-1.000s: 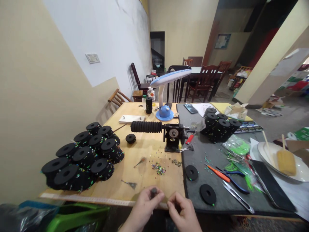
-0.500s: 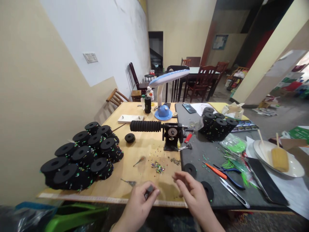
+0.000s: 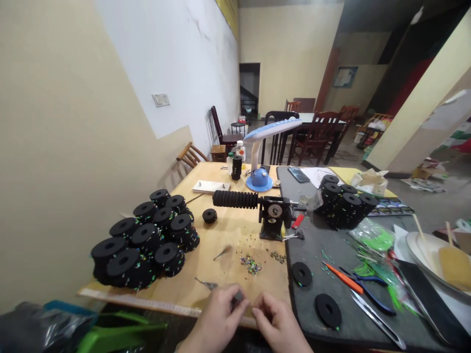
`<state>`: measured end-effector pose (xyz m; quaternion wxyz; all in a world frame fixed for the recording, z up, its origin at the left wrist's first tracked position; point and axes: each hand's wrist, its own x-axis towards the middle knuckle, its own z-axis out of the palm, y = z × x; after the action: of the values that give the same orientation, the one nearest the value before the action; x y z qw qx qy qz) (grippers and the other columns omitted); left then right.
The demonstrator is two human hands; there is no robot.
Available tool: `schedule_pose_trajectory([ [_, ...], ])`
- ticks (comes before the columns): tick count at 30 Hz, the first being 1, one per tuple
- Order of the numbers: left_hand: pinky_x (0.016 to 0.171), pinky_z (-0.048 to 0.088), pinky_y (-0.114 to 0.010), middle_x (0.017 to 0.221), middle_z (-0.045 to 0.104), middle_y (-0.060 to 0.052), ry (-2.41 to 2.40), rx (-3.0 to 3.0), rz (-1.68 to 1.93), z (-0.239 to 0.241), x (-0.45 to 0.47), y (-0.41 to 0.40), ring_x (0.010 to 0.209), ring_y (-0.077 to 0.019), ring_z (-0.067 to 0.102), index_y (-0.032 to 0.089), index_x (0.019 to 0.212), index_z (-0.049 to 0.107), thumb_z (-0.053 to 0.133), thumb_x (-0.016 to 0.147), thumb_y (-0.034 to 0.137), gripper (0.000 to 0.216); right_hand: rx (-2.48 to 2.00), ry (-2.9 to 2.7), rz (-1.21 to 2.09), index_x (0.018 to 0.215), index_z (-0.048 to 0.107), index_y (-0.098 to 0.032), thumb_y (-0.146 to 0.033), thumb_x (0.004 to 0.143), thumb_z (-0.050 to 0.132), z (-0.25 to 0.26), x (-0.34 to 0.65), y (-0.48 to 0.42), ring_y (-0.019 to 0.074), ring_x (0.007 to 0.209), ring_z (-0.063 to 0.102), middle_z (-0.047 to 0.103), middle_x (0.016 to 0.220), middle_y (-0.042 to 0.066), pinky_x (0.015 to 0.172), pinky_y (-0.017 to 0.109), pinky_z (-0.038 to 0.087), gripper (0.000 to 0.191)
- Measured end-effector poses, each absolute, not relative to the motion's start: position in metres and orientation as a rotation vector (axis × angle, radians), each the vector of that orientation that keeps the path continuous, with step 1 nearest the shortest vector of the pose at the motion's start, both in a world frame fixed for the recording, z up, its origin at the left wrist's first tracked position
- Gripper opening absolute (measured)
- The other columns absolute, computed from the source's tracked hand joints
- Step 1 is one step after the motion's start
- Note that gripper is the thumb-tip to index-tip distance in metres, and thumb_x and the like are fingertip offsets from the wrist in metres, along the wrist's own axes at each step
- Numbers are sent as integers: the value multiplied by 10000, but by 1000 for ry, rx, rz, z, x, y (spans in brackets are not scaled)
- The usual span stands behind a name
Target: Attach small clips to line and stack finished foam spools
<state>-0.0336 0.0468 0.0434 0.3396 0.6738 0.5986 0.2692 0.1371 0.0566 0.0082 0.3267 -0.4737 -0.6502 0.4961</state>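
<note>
Head view: left hand (image 3: pixel 217 321) pinches small dark piece (image 3: pixel 238 296).

A wooden table (image 3: pixel 198 260) holds black foam spools (image 3: pixel 127 262).

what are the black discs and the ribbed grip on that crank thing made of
The black discs look like dense foam or soft rubber: matte, with no shine. The ribbed grip looks like moulded black rubber or foam, with a dull finish and even ridges, though the picture can't settle which.
</note>
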Motion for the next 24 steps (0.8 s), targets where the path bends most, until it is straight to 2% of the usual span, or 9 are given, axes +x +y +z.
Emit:
schedule_pose_trajectory([
  [4,633,390,-265,772,689,-39,1749,1865,550,37,-31,62,721,-205,621,193,793,649,548,818,167,107,-1242,-1461,1388,627,503,-193,-421,771,634,-6,143,64,118,539,378,406,564,-65,516,231,304,301],
  [6,670,406,-268,860,694,-46,1835,1912,461,34,-30,68,782,-210,634,199,861,645,545,797,125,140,-1235,-1320,1468,633,513,-189,-516,725,675,-14,147,65,99,502,331,381,543,-79,474,216,273,377],
  [11,707,438,-283,968,701,-69,1868,1971,413,34,-27,71,865,-236,659,200,971,621,567,806,172,176,-1157,-1028,1661,654,527,-196,-663,611,730,-33,153,63,52,390,222,324,450,-122,376,182,178,511],
  [16,709,460,-322,973,728,-99,1925,1994,526,40,-40,79,819,-254,674,182,1063,621,519,878,265,227,-1138,-860,1704,647,514,-203,-692,548,754,-42,150,61,35,331,188,298,388,-140,339,171,151,554],
  [21,855,436,-369,1060,686,-124,2113,2039,684,36,-64,109,1027,-285,580,171,1040,642,524,837,144,236,-1080,-740,1731,649,514,-188,-699,501,785,-43,147,61,20,336,197,324,396,-140,353,156,134,597],
  [24,855,431,-381,983,704,-122,2115,2006,674,26,-72,126,989,-291,579,158,1003,658,564,780,98,249,-1059,-675,1730,651,512,-186,-682,478,809,-41,146,60,15,334,193,321,395,-144,353,155,118,603],
])
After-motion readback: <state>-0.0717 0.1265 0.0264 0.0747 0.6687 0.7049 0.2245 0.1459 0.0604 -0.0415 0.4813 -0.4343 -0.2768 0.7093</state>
